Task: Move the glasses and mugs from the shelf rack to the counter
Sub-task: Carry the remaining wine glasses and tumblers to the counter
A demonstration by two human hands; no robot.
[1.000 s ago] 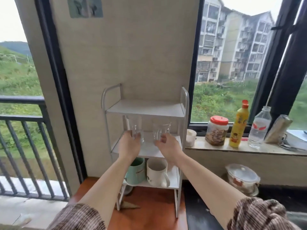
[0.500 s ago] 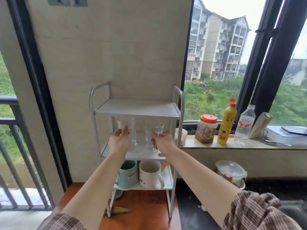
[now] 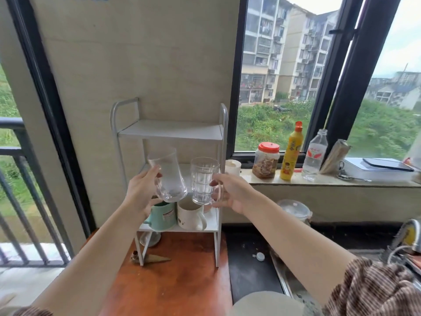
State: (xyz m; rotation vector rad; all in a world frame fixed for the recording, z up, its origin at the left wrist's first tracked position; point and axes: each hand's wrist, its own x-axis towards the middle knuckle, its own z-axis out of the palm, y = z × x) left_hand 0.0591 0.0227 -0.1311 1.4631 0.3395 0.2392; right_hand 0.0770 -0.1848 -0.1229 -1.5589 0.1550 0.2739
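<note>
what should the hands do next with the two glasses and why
Probably lower both onto the bare wooden counter before the rack: the left hand and right hand each hold a glass already clear of the shelf.

Clear glasses (image 3: 167,176) before a white shelf rack (image 3: 169,132); a mint-green mug (image 3: 163,216) and white mug (image 3: 190,216) below, reddish-brown counter (image 3: 168,270), brown-striped sleeve (image 3: 373,290), yellow bottle (image 3: 291,153).
</note>
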